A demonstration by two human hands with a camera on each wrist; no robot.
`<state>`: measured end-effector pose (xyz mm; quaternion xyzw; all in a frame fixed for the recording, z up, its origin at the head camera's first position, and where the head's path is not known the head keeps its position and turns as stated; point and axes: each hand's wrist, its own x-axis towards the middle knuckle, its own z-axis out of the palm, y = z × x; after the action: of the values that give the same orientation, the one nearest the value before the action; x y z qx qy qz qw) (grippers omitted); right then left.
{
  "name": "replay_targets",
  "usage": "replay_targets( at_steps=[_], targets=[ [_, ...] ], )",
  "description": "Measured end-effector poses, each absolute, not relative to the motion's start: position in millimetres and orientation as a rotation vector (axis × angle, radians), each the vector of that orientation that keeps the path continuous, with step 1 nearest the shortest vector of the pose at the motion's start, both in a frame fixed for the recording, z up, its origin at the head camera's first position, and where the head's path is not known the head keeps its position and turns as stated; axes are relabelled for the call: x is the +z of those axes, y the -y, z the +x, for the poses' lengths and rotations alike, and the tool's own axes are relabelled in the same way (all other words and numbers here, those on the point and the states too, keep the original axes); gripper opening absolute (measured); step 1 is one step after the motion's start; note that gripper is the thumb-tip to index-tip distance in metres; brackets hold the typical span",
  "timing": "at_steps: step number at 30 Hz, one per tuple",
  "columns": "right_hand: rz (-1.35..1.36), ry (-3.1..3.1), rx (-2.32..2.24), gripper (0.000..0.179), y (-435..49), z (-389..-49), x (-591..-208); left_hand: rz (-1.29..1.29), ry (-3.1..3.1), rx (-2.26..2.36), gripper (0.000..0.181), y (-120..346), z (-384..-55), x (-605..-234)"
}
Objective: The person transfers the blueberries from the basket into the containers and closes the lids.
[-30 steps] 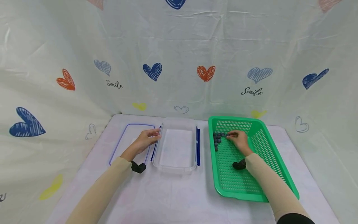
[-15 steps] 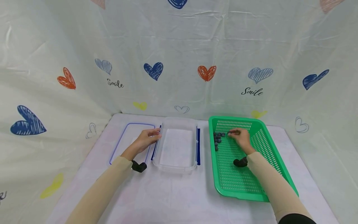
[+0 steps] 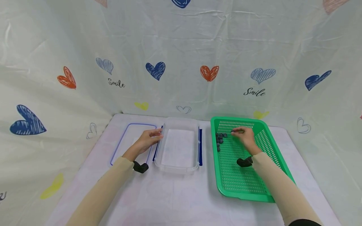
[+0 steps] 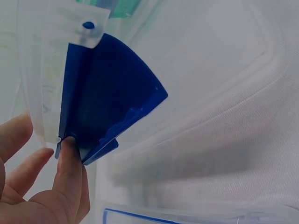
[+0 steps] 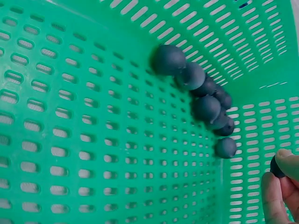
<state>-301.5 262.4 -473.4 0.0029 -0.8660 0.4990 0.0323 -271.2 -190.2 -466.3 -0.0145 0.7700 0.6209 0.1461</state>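
Pinching blueberry (image 5: 276, 168), right hand (image 3: 245, 137) over green basket (image 3: 240, 185); left hand (image 3: 144, 142), fingers loosely apart, touching blue latch (image 4: 107, 88) of clear container (image 3: 176, 170).

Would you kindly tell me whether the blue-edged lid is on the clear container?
No, the lid lies on the table, left of the container.

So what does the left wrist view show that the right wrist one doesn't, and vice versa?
Only the left wrist view: the left hand, touching a blue flap, and a blue-edged lid.

Only the right wrist view: the right hand pinching a dark ball, and a cluster of dark balls.

Both show green: a slotted basket in the right one, and a green patch, probably that basket, in the left.
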Motion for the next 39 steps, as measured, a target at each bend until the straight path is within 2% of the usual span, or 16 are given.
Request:
replay_targets(
  at_steps=[21,39],
  targets=[
    [0.056,2.652,1.62,0.038,-262.9,-285.8,-435.5,-0.076,-2.203,1.797,0.056,188.9,-271.4,-466.3],
    [0.097,2.615,1.714,0.039,-230.7,-264.7,-405.1,-0.078,-2.203,1.799,0.056,189.6,-270.1,-464.6]
  ],
)
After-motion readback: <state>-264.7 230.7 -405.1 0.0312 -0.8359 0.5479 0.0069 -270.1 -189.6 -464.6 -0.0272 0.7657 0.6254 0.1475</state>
